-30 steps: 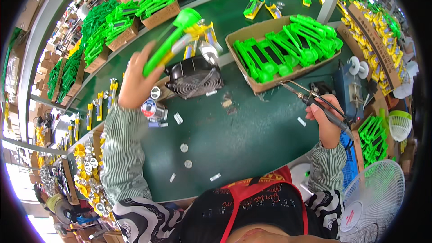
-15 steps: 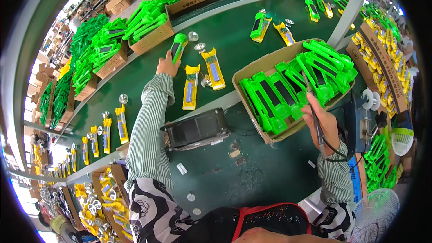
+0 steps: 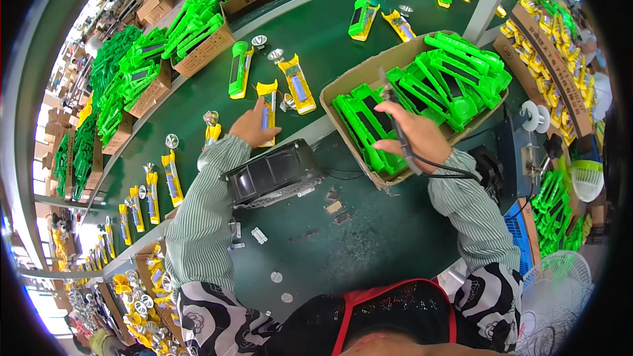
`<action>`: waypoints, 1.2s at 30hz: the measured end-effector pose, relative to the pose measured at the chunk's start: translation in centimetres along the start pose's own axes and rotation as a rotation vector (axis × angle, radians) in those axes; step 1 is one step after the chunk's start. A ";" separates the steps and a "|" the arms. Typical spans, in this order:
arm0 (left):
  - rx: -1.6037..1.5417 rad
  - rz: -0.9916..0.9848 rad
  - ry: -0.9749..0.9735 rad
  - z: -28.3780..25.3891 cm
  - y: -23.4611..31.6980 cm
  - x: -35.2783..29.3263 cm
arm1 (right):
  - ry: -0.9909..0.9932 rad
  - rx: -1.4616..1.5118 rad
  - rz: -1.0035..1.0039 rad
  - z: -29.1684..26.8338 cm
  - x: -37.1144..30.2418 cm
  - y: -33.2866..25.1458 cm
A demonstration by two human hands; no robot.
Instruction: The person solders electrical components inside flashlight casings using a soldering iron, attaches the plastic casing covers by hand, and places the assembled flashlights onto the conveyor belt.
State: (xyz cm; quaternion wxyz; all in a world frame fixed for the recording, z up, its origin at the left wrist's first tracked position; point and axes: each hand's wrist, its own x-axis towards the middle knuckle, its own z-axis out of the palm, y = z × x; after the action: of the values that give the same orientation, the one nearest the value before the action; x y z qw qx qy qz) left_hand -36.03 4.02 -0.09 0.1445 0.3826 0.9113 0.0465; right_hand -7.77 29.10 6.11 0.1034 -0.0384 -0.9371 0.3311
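Observation:
On the green belt, my left hand [image 3: 249,126] closes its thumb and fingers round a yellow flashlight housing [image 3: 266,111] with a pale purple battery inside. A second yellow housing [image 3: 298,86] lies just right of it, with a silver reflector [image 3: 275,56] at its top end. Beyond my left hand rests a housing with a green cover [image 3: 238,72]. Gripped in my right hand [image 3: 422,137] is a soldering iron [image 3: 399,133], its tip pointing up and away. That hand is above the near side of a cardboard box [image 3: 337,133] full of green covers [image 3: 455,86].
A black tray-like case [image 3: 273,175] stands between my arms, near small white pieces [image 3: 259,235]. More yellow housings [image 3: 151,194] line the belt at left. Boxes of green parts [image 3: 198,46] stand along its far edge. A wire spool [image 3: 535,117] and white fan [image 3: 557,290] are at right.
My left hand has let go of the green-covered housing and come nearer, onto a yellow housing. My right hand has moved left over the box with the soldering iron. The view has shifted slightly.

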 end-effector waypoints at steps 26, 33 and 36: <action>-0.086 0.495 -0.193 -3.8 13.8 -28.6 | 0.339 0.206 -0.222 -1.6 -6.2 -5.6; 0.151 0.533 -0.159 6.1 15.7 -31.9 | 0.107 0.094 -0.433 0.0 -12.8 -7.1; 0.127 0.492 -0.100 7.5 16.0 -32.4 | -0.028 -0.048 -0.495 2.5 -14.6 -6.9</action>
State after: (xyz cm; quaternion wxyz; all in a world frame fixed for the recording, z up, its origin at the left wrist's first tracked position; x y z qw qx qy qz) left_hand -1.23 -7.99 3.25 0.1497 0.6031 0.7835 0.0040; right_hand 5.91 20.12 6.07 0.1675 0.1945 -0.9270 0.2736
